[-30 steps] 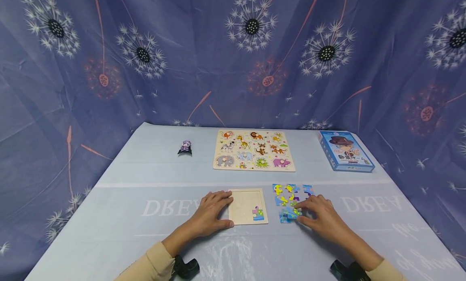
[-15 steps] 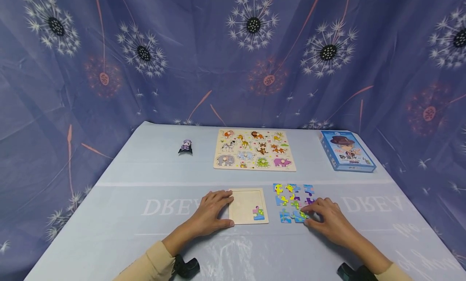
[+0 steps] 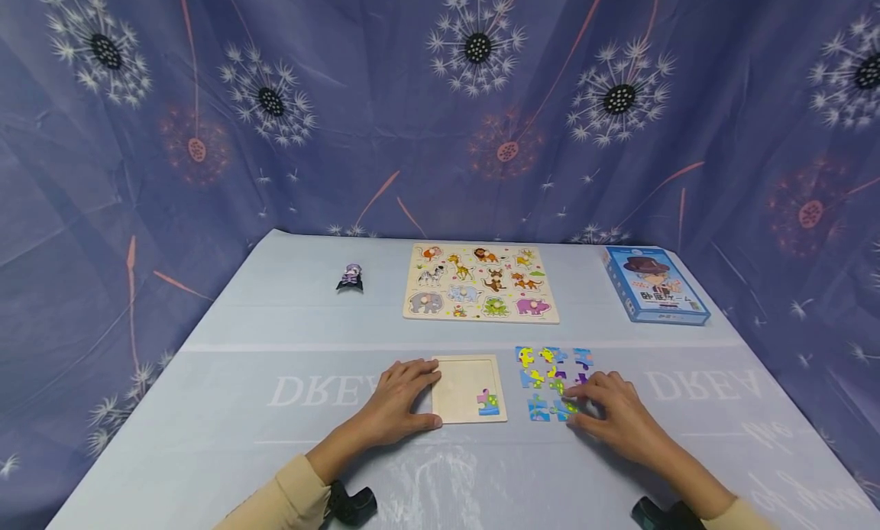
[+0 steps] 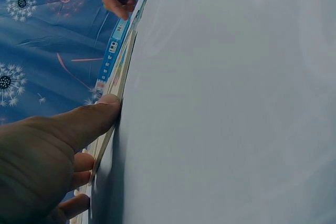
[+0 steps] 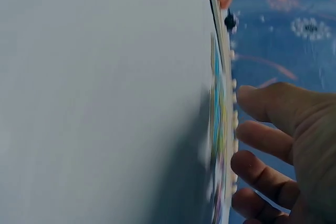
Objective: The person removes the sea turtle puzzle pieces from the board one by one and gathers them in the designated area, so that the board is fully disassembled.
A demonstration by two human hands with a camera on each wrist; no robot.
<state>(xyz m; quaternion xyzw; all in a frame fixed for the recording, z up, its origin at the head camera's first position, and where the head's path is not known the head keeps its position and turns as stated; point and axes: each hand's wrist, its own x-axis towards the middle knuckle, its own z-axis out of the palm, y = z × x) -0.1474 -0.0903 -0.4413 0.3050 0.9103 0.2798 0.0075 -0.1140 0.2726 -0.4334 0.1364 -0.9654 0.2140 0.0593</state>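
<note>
My left hand [image 3: 399,400] rests along the left side of a square wooden puzzle tray [image 3: 457,389], thumb at the near corner and fingers at the far one. In the left wrist view the thumb [image 4: 102,111] lies against the tray's edge. A joined patch of jigsaw pieces [image 3: 489,403] sits in the tray's near right corner. To the tray's right lie several loose jigsaw pieces [image 3: 539,409], in blue, yellow and purple. My right hand [image 3: 615,412] hovers at their right side, fingertips close over the near right piece [image 3: 560,410]. The right wrist view shows its fingers spread apart, holding nothing.
Behind the tray lies a wooden animal peg puzzle [image 3: 480,283]. A blue game box [image 3: 656,286] stands at the back right, and a small purple-and-black figure [image 3: 351,278] at the back left. A patterned curtain [image 3: 385,117] hangs behind the table.
My right hand has set down a blue-green jigsaw piece at the near right of the loose pieces and let go. It first moved right, then slightly back left. The left hand stays still.
</note>
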